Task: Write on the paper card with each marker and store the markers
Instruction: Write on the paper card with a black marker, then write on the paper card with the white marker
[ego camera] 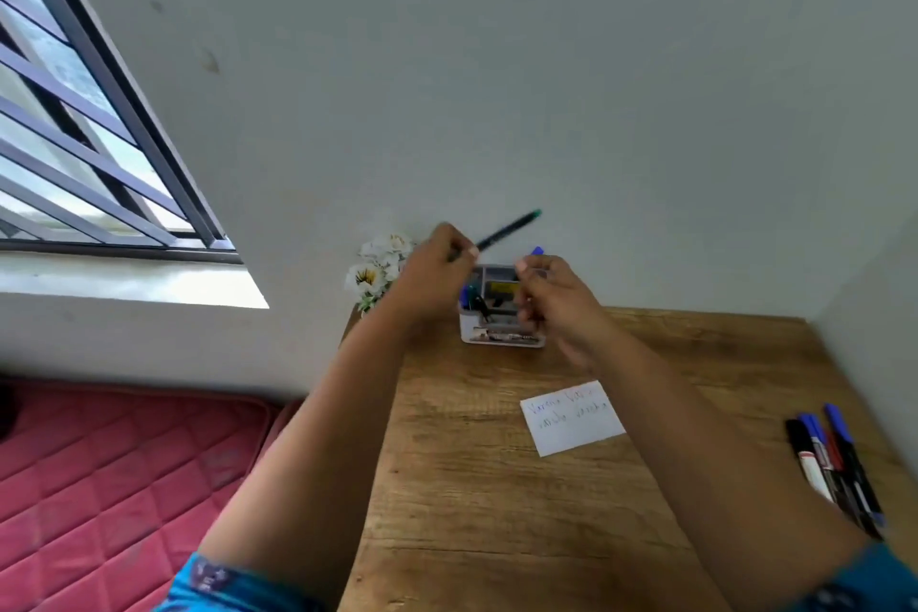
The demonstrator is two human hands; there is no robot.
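Wood grain runs under my forearms: the brown wooden desk (497, 487) sits against a pale wall. My left hand (434, 273) pinches a slim black marker with a green end (509, 230), tilted up and to the right above the small white desk organiser (501, 338). My right hand (556, 298) is curled round a marker with a blue cap (536, 251), just over the same organiser, where a blue-capped marker already stands in a compartment. The white paper card (573, 417), with faint writing I cannot read, lies flat nearer me. A loose row of black, blue and red markers (834, 462) lies at the right edge. White artificial flowers (380, 266) stand left of the organiser.
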